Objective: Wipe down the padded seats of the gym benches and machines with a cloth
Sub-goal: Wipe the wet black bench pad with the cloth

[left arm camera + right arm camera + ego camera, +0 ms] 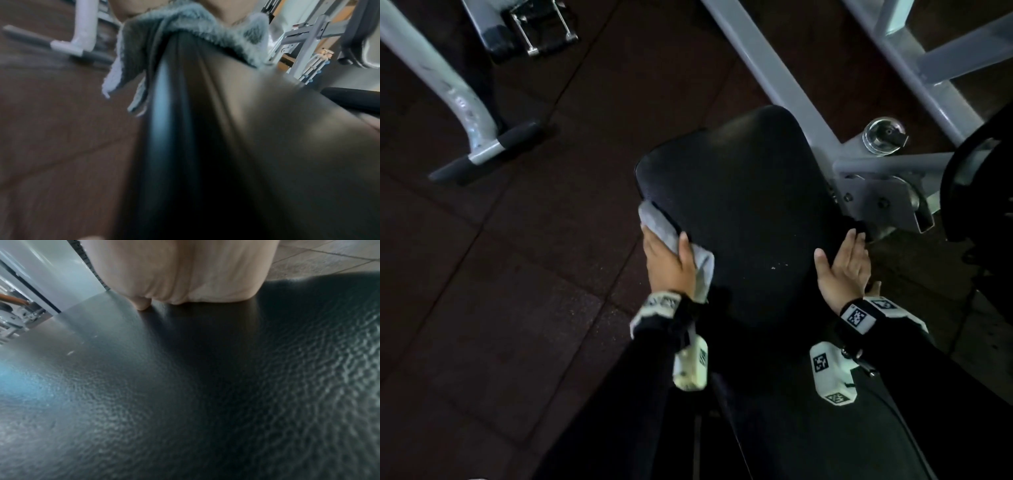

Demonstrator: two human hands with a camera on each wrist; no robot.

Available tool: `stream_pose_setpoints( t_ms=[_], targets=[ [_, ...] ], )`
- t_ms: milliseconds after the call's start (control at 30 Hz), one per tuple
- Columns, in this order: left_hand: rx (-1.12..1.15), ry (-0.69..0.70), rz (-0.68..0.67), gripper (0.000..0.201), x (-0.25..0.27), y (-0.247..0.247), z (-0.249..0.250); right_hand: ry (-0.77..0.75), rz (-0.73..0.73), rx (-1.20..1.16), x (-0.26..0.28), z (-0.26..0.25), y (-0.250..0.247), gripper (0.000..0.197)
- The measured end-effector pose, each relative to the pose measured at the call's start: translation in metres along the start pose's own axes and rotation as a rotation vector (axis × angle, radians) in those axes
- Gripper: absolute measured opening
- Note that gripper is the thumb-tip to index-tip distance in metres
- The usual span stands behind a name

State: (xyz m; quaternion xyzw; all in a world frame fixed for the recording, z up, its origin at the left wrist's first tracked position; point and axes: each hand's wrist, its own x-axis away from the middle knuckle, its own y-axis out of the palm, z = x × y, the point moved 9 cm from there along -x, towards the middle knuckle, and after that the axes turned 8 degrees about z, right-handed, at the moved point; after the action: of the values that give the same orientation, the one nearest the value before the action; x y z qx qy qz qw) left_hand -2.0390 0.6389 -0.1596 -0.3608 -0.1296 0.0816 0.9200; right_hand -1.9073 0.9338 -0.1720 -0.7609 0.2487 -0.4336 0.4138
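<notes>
Head view, left hand (pixel 667 263) pressing cloth (pixel 654 222) on seat (pixel 739 212) edge, right hand (pixel 842 267) flat

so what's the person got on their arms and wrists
Long dark sleeves cover both arms. The left hand and right hand are bare. Each wrist wears a white band printed with black-and-white square code markers, with a white boxy camera unit strapped beneath, similarly marked.

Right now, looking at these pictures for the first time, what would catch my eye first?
Most likely the big black padded seat filling the middle of the head view. At its left edge the left hand holds a grey cloth wrapped over the rim, while the right hand lies flat on the right side. Pale grey metal bars of the machine run behind the seat, over a dark floor.
</notes>
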Motion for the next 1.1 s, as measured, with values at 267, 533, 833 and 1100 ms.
stream_pose_setpoints(
  t_ms=[267, 533, 833, 1100],
  targets=[
    [0.061, 0.018, -0.044, 0.076, -0.066, 0.004, 0.02, 0.026, 0.011, 0.026, 0.0, 0.003, 0.002, 0.068],
    [-0.033, 0.136, -0.086, 0.097, 0.043, 0.005, -0.008, 0.06, -0.024, 0.061, 0.0, 0.003, 0.004, 0.068],
    [-0.174, 0.184, -0.052, 0.083, -0.106, 0.013, 0.038, 0.105, -0.032, 0.073, 0.002, 0.003, 0.003, 0.068],
    [-0.321, 0.334, -0.206, 0.061, -0.142, 0.017, 0.056, 0.112, -0.023, 0.053, 0.006, -0.001, -0.001, 0.073]
  ],
)
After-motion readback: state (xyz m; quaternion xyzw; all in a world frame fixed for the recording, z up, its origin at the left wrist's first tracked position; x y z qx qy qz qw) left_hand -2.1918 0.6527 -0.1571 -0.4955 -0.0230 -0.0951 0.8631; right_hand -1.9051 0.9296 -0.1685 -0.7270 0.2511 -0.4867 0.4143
